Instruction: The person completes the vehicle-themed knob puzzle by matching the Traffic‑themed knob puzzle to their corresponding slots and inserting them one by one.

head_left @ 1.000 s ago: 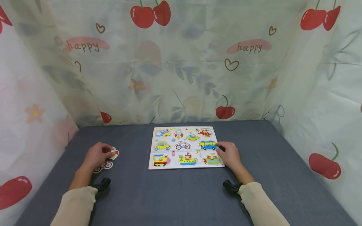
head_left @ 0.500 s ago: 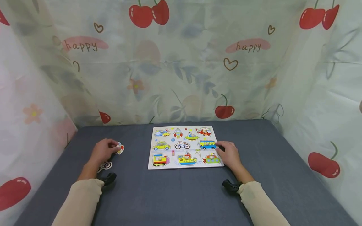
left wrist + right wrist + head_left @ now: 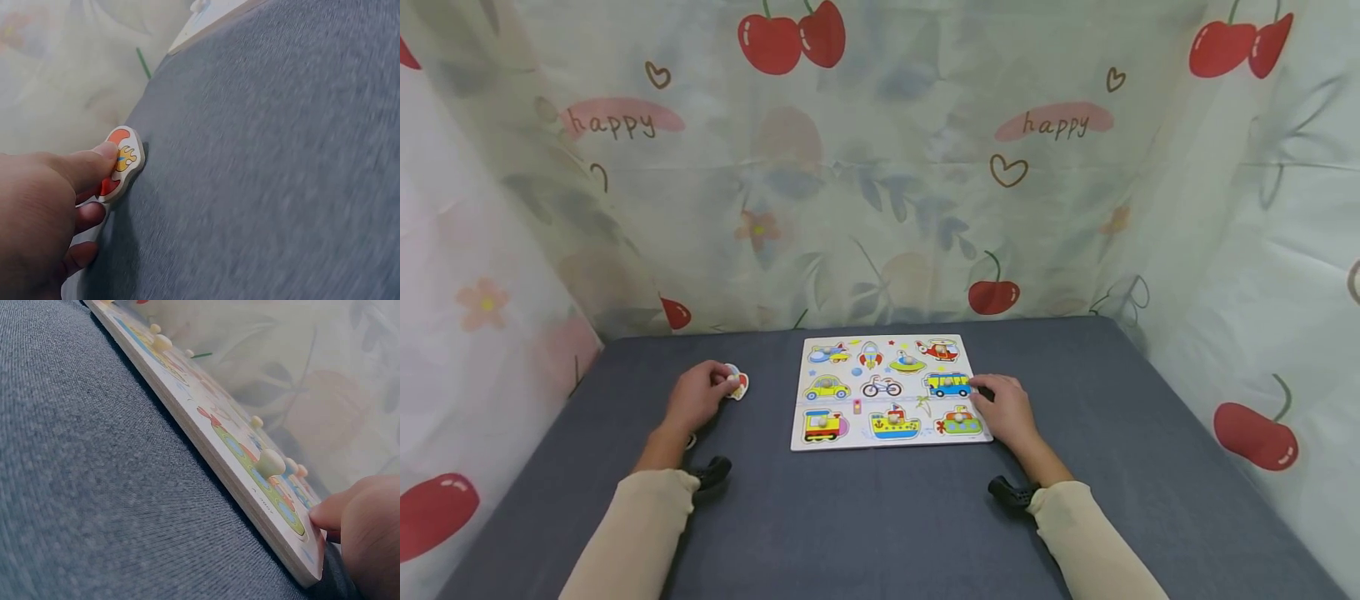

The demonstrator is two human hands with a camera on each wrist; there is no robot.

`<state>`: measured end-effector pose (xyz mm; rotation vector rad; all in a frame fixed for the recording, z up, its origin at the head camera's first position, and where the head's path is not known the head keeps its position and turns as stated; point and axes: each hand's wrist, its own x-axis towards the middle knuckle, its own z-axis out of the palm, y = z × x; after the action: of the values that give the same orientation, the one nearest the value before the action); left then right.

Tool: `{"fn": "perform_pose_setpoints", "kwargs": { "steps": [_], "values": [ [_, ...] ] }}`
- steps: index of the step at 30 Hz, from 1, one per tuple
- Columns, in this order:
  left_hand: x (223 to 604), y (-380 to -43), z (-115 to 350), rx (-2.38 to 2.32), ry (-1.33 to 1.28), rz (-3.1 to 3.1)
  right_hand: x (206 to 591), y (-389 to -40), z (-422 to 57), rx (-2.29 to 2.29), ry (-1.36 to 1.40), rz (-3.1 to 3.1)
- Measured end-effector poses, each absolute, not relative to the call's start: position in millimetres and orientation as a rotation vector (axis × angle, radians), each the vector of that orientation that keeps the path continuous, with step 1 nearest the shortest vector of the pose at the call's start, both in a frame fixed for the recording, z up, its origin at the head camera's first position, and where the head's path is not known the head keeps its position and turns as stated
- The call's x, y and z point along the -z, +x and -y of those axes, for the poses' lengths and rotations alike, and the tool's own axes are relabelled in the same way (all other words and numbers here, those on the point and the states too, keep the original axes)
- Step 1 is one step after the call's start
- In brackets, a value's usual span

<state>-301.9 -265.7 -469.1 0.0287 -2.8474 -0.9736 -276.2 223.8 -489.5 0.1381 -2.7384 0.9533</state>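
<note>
My left hand [image 3: 696, 394] pinches a small wooden rocket puzzle piece [image 3: 128, 155] between thumb and fingers, left of the board. Red fins and a yellow flame show on it; the rest is behind the fingers. Beneath my left wrist, most of a bicycle puzzle piece [image 3: 691, 440] is hidden. The white puzzle board [image 3: 850, 446] lies flat, with vehicle pictures and several pieces with round knobs. At its right edge, beside the bus piece [image 3: 947, 384], my right hand [image 3: 1006, 410] grips the board, thumb at the top edge in the right wrist view.
Grey cloth covers the table [image 3: 880, 525]. A patterned curtain [image 3: 865, 167] with cherries and hearts rises behind the table and on both sides. Each wrist carries a black camera mount, one left [image 3: 713, 473] and one right [image 3: 1011, 492].
My left hand has moved right and slightly away from me with the rocket piece, its wrist now covering most of the bicycle piece. The right hand stays at the board's edge.
</note>
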Motion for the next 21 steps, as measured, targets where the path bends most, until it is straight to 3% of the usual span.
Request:
{"fn": "perform_pose_setpoints", "kwargs": {
  "steps": [21],
  "values": [
    [456,-316,218,0.978,-0.064,2.79,491,-279,-223,-0.973,0.123,2.739]
  ]
}}
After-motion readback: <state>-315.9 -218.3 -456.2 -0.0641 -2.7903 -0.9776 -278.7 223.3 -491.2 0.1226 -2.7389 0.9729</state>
